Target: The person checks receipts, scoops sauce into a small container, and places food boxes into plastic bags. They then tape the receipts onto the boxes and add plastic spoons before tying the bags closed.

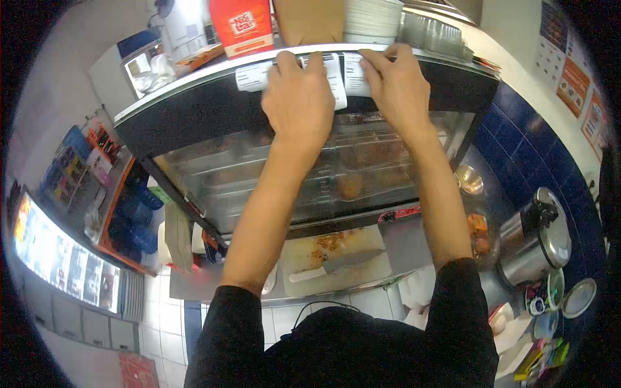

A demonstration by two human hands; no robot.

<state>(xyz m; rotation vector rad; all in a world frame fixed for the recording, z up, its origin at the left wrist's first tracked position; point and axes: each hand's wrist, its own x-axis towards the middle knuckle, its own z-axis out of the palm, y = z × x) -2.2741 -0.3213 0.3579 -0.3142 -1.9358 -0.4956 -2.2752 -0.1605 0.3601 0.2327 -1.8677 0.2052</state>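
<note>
Both my arms reach up to the top front edge of a glass-fronted food display case (pixel 213 103). Printed paper slips that look like order receipts hang along that dark edge. My left hand (pixel 297 97) is closed with its fingertips on a white receipt (pixel 337 90), and another receipt (pixel 251 76) sticks out to its left. With thumb and fingers together, my right hand (pixel 402 84) pinches the upper part of a further receipt (pixel 356 76). Blurred food pieces (pixel 350 186) show behind the glass.
On the case stand a red box (pixel 242 27), a brown carton (pixel 310 22), stacked white containers (pixel 373 18) and clear lids (pixel 432 32). Below lies a cutting board (pixel 304 249) with crumbs and a knife (pixel 336 264). A steel dispenser (pixel 517 239) stands right.
</note>
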